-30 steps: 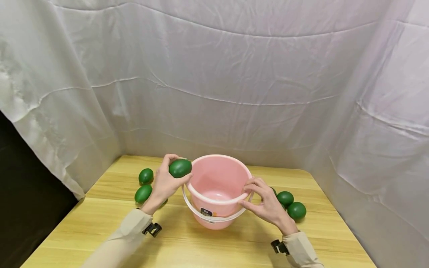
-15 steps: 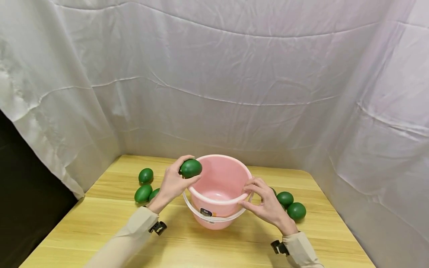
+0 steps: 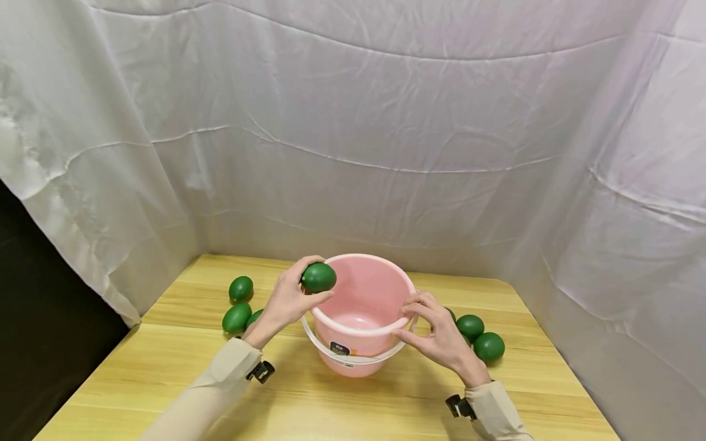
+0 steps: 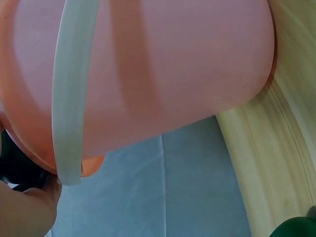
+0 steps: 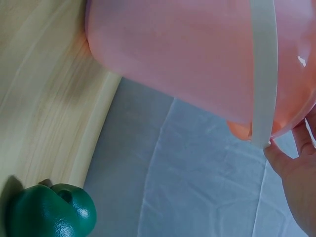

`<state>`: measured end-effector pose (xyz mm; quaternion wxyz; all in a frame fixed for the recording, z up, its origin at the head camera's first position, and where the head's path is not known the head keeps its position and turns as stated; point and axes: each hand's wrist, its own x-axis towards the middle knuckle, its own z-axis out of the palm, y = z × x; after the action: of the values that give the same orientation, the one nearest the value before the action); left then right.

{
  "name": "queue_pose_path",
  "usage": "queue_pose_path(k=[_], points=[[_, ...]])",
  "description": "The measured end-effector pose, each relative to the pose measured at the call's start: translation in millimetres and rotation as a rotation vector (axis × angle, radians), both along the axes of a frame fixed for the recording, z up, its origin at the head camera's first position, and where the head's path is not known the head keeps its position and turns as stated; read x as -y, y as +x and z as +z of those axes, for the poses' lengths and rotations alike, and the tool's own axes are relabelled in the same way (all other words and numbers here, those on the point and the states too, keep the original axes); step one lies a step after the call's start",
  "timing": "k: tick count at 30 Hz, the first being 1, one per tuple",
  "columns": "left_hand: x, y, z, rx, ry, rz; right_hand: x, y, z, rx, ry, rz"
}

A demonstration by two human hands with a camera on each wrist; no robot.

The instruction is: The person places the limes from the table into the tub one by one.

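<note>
1. Left hand (image 3: 288, 300) grips a smooth green oval fruit (image 3: 318, 277) at the left rim of a round pink plastic bucket (image 3: 372, 283).
2. Right hand (image 3: 434, 331) pinches the bucket's right rim.
3. Bucket stands on the yellow wooden desk (image 3: 331, 410).

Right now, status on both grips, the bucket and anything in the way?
Left grip holds green oval object at left rim of pink bucket. Right grip pinches right rim; bucket upright. White handle hangs in front, off the opening.
</note>
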<state>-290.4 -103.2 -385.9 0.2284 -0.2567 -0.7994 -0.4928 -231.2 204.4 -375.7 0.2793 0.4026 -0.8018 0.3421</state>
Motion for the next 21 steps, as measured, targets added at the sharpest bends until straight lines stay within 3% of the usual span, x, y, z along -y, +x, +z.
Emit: queue_pose_path(k=[11, 16, 21], points=[[-0.3, 0.1, 1.4, 0.049, -0.009, -0.035, 0.7, 2.2, 1.8, 0.008, 0.004, -0.004], [-0.4, -0.5, 1.2, 0.018, -0.015, -0.051, 0.1, 1.7, 1.8, 0.005, 0.005, -0.001], [-1.2, 1.2, 1.7, 0.003, -0.028, -0.020, -0.5, 0.5, 1.0, 0.001, 0.008, -0.002]])
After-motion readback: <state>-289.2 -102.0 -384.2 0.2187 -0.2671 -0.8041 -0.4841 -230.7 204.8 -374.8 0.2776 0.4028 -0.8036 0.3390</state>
